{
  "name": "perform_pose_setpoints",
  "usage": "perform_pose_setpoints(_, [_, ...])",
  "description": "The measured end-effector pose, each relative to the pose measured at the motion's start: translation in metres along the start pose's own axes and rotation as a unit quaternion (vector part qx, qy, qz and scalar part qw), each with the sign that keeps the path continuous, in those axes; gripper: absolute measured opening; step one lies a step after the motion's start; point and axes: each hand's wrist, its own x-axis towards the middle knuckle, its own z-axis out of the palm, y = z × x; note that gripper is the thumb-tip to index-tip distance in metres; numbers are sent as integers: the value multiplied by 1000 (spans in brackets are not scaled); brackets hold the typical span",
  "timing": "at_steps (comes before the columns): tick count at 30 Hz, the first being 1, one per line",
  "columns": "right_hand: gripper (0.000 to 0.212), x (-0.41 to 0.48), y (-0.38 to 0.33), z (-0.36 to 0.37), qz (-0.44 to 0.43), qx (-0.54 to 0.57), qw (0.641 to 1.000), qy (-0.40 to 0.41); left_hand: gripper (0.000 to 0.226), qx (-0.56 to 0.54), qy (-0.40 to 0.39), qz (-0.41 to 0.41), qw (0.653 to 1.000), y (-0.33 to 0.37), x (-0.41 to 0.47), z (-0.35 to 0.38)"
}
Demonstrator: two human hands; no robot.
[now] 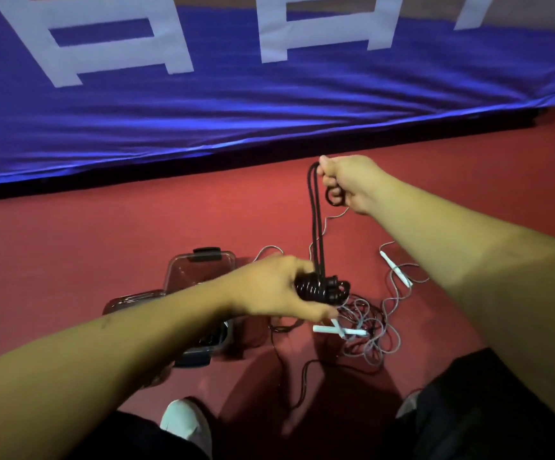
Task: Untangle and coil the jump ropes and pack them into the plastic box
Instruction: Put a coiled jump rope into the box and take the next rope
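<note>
A blue banner (203, 104) with white lettering fills the upper frame above the red floor (103, 234). Left of centre on the floor sits the clear plastic box (199, 263), partly hidden by the left forearm. A tangle of grey rope (369, 330) lies at lower centre right. The black jump rope (316, 227) runs taut between both hands. The right hand (346, 180) pinches its upper loops, and the left hand (276, 287) grips its wound coil (322, 288). White handles (339, 331) lie in the tangle.
</note>
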Motion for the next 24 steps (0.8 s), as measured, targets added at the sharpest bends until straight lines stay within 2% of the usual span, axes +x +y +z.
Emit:
perform_pose_setpoints(2, [30, 4, 6, -8, 18, -41, 999, 18, 32, -86, 34, 36, 995, 13, -6, -12])
perform_pose_setpoints(4, [27, 4, 15, -9, 47, -132, 990, 12, 39, -136, 88, 58, 985, 23, -11, -23])
perform_pose_setpoints(6, [27, 1, 26, -7, 62, -230, 971, -23, 44, -167, 142, 64, 974, 31, -14, -32])
perform_pose_setpoints(7, [28, -1, 30, -4, 69, -269, 959, -58, 39, -185, 172, 57, 966, 35, -16, -38])
perform_pose_setpoints(9, [27, -7, 37, 5, 102, -322, 931, -140, 25, -227, 237, 21, 944, 38, -15, -51])
perform_pose_setpoints(13, [24, -12, 41, 14, 179, -306, 900, -255, 34, -286, 338, -95, 891, 18, -16, -87])
perform_pose_setpoints(17, [26, -22, 20, 17, 143, -333, 866, -344, 27, -224, 405, -121, 878, -30, -22, -117])
perform_pose_setpoints(19, [30, -31, 3, 24, 31, -407, 851, -330, 39, -150, 400, -135, 894, -53, -26, -125])
perform_pose_setpoints(21, [30, -41, -10, 34, -72, -430, 852, -290, 48, -40, 395, -176, 901, -71, -27, -132])
perform_pose_setpoints(24, [32, -56, -17, 48, -97, -422, 845, -314, 56, 113, 378, -218, 893, -88, -23, -136])
